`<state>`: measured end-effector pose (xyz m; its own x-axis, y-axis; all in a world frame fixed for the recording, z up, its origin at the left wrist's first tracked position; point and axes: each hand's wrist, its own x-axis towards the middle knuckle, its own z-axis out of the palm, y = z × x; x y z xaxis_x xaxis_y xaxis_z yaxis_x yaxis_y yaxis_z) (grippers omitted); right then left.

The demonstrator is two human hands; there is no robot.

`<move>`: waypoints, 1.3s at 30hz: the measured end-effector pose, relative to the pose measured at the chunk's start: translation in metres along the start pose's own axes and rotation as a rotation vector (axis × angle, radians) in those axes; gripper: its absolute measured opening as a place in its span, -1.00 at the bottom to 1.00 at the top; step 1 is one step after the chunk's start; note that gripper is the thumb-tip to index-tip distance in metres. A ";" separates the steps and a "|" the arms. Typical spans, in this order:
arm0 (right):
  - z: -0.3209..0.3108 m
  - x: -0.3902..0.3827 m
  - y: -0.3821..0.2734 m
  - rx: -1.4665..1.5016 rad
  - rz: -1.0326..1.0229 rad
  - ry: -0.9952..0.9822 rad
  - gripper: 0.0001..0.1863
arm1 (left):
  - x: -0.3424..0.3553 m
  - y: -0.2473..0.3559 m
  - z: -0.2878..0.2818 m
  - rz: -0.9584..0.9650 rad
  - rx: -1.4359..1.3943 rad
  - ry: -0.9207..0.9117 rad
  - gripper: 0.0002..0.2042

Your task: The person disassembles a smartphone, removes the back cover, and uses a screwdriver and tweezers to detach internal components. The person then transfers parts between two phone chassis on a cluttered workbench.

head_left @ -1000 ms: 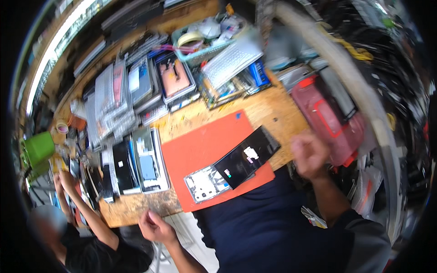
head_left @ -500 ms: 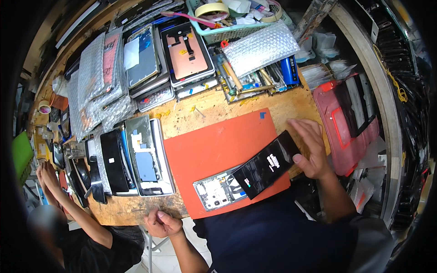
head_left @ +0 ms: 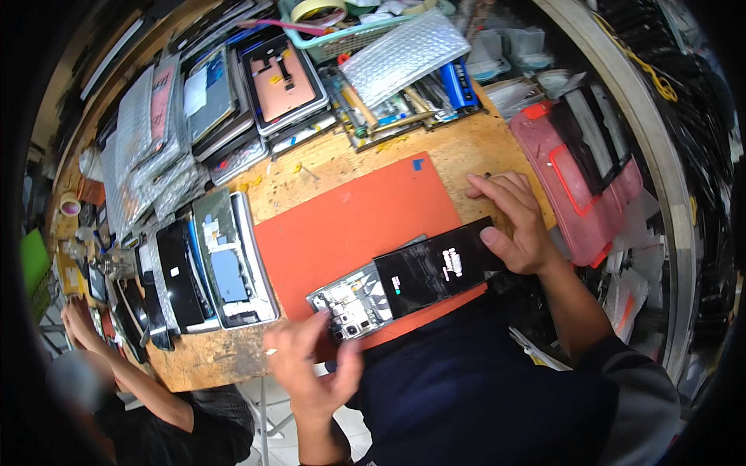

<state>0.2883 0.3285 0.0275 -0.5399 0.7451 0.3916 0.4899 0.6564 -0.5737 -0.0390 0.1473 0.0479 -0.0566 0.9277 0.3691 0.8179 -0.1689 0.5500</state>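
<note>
A phone body lies on the orange mat, its inner parts and camera lenses bare. Across its right part rests a black phone screen, lit with small white writing and reaching past the body to the right. My right hand is at the screen's right end, thumb at its edge and fingers stretched out over the tabletop. Somewhat blurred, my left hand is beside the camera end of the body, fingers apart and nothing in them; whether a fingertip touches the body I cannot tell.
Left of the mat stand tablet parts in a row. Bubble-wrapped packs and a tool tray line the back, with a green basket behind. Another person's arm is at lower left. A red case lies right.
My left hand has risen from the table edge to the phone body, opening. The screen has turned flatter, more in line with the body, with my right hand still at its end. The view has shifted.
</note>
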 end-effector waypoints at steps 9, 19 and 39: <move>0.003 -0.007 0.008 0.109 0.064 0.265 -0.56 | 0.083 0.028 0.032 0.257 0.032 -0.450 -0.05; 0.008 -0.013 0.007 0.244 0.245 0.307 -0.74 | 0.062 0.029 0.027 0.148 0.105 -0.386 -0.02; 0.023 0.101 0.008 0.064 0.277 -0.195 -0.80 | 0.024 -0.024 -0.019 -0.125 0.050 0.235 -0.46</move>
<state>0.2224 0.4059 0.0460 -0.5160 0.8534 0.0734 0.5955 0.4190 -0.6854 -0.0713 0.1672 0.0578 -0.2853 0.8365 0.4679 0.8232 -0.0361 0.5666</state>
